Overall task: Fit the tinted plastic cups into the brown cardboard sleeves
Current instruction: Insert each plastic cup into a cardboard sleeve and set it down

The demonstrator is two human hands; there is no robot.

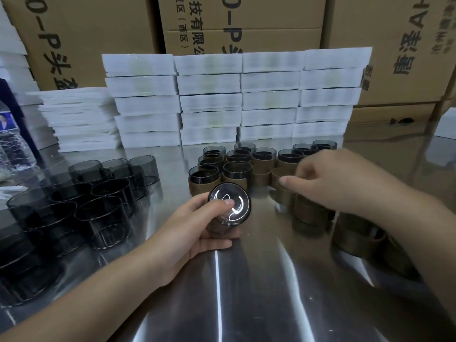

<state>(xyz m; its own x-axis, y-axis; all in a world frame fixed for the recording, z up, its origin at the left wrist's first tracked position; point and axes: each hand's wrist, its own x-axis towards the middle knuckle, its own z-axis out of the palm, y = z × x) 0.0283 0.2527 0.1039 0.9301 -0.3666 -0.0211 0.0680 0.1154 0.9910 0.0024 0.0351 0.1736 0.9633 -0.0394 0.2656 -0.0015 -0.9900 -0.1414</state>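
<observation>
The left hand (197, 233) wraps its grip round a dark cup (229, 206) — bottom tipped up. Just right of that grip, the right hand (330, 178) pinches a brown sleeve (283, 197) down by the table (246, 292).

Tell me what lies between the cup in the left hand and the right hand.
Only bare steel table. The head view shows nothing between the cup in the left hand and the right hand, which pinches a cardboard sleeve.

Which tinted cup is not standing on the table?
The cup in the left hand: held tipped, glossy base facing the camera. All others stand upright on the table: bare cups at left, sleeved cups at centre.
</observation>
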